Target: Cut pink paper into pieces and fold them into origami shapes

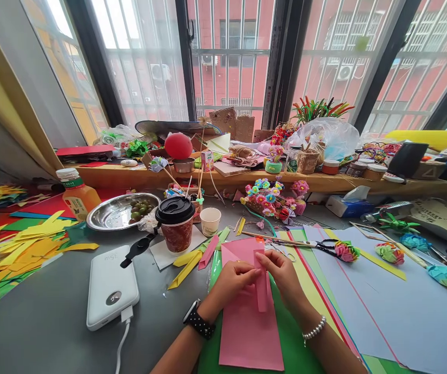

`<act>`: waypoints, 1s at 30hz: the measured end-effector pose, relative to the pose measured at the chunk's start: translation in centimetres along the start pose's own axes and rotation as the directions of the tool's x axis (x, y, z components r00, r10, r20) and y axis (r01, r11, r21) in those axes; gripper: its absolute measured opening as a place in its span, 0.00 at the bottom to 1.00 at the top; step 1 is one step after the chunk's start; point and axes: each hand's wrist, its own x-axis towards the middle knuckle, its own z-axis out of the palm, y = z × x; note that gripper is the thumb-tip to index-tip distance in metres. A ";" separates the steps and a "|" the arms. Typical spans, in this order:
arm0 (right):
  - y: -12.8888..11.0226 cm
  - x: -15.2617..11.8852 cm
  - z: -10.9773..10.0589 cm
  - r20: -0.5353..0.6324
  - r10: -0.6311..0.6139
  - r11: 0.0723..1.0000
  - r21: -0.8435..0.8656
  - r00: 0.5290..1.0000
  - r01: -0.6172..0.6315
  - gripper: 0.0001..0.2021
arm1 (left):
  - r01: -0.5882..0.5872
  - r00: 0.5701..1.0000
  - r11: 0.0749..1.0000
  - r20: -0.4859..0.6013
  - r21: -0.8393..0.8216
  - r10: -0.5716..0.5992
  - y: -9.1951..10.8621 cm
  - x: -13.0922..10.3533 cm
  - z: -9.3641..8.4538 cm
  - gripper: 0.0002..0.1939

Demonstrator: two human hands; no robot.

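Note:
Between my two hands is a narrow folded strip of pink paper (261, 298), hanging upright over a larger sheet of pink paper (249, 337). My left hand (234, 283), with a dark watch on its wrist, pinches the strip's left side. On the other side, my right hand (280, 272) grips the strip near its top with thumb and fingertips; a beaded bracelet circles that wrist. The pink sheet lies on a green surface (301, 332). Folded paper strips (186, 267) in yellow, pink and green lie just left of my hands.
A white power bank (112, 285) with a cable, a lidded coffee cup (174, 223), a small paper cup (210, 221) and a metal bowl (104, 213) of green fruit stand left. Scissors (320, 244) and paper flowers (390, 253) lie on coloured sheets (395, 306) at right.

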 end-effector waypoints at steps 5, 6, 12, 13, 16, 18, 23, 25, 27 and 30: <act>0.0 0.1 -0.1 0.014 0.006 1.000 0.022 1.000 -0.006 0.13 | 0.093 0.993 0.982 -0.063 -0.164 -0.104 0.3 -0.1 0.2 0.16; 0.1 0.2 -0.2 0.024 0.008 1.000 0.016 1.000 -0.009 0.13 | 0.111 0.987 0.974 -0.096 -0.200 -0.132 0.4 -0.1 0.2 0.15; 0.7 0.6 -0.5 0.032 0.013 0.995 -0.102 0.999 -0.010 0.17 | 0.096 0.943 0.948 -0.276 -0.302 -0.183 0.1 0.2 -0.4 0.15; 0.6 0.6 -0.5 0.054 0.019 0.993 -0.120 0.998 -0.012 0.17 | 0.098 0.937 0.943 -0.289 -0.318 -0.195 0.0 0.2 -0.5 0.15; 0.3 0.5 -0.5 0.154 0.044 0.987 -0.160 0.987 -0.019 0.16 | 0.110 0.926 0.932 -0.306 -0.345 -0.223 -0.4 0.2 -0.6 0.16; 0.1 0.4 -0.4 0.189 0.066 0.984 -0.175 0.980 -0.032 0.15 | 0.117 0.927 0.928 -0.297 -0.354 -0.230 -0.4 0.2 -0.6 0.16; 0.1 0.3 -0.4 0.190 0.073 0.985 -0.169 0.979 -0.041 0.14 | 0.129 0.933 0.912 -0.263 -0.389 -0.244 -0.3 0.1 -0.6 0.15; 0.3 0.3 -0.4 0.182 0.072 0.985 -0.169 0.981 -0.041 0.14 | 0.130 0.936 0.908 -0.253 -0.398 -0.245 -0.3 0.1 -0.6 0.15; 0.5 0.4 -0.5 0.154 0.066 0.983 -0.180 0.986 -0.037 0.14 | 0.131 0.938 0.907 -0.247 -0.400 -0.244 -0.3 0.1 -0.6 0.15; 0.8 0.5 -0.5 0.120 0.057 0.980 -0.195 0.991 -0.032 0.15 | 0.127 0.939 0.908 -0.245 -0.400 -0.240 -0.3 0.1 -0.7 0.15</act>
